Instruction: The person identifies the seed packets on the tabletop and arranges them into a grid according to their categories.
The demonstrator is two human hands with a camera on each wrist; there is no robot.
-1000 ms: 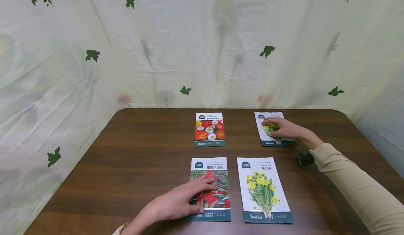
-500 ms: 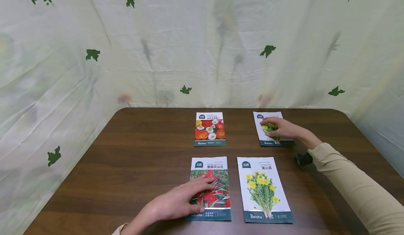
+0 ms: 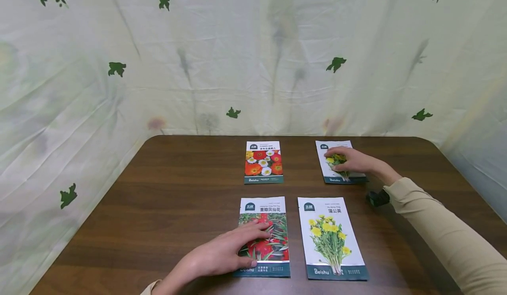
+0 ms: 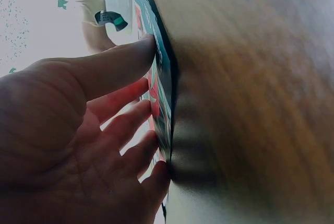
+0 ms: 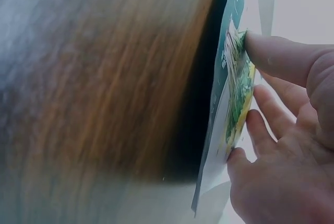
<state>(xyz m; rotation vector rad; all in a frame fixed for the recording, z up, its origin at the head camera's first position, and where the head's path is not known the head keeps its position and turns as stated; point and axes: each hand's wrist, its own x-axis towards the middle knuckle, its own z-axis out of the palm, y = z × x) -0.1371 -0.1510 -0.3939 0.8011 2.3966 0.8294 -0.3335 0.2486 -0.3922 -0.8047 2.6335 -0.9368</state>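
Note:
Four-cornered flat seed packets lie face up on the brown wooden table. My left hand rests spread on the near packet with red flowers; in the left wrist view its thumb and fingertips touch the front of that packet. At the far right my right hand lies over a white packet with yellow flowers, covering part of its picture. The right wrist view shows the thumb and fingertips against this packet's face, with nothing curled round its edge.
A larger yellow-flower packet lies right of my left hand. A packet with red, orange and white flowers lies behind it, near the far edge. A black band is at the right wrist. A leaf-print cloth hangs behind the table.
My right hand and the far yellow-flower packet under it have slid slightly left, toward the red and orange one. My left hand and the other packets stay in place.

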